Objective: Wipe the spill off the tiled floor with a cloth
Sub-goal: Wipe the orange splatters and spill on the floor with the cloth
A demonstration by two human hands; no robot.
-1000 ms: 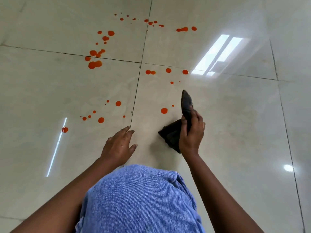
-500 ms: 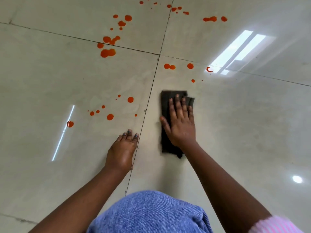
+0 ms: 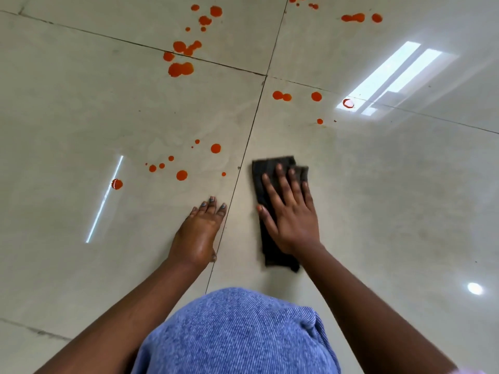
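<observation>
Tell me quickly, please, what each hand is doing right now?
Left hand: open, braced on the floor.
Right hand: open, flat on the dark cloth.

Single head-worn wide-angle view, looking steeply down and forward from above the person's blue denim-clad knee (image 3: 237,336) at the glossy beige tiled floor (image 3: 391,198). It sits close, both forearms entering from the bottom edge, with the left hand (image 3: 198,233) and right hand (image 3: 290,214) near centre. Tile joints bow outward towards the frame edges; no second view shares the scene.
</observation>
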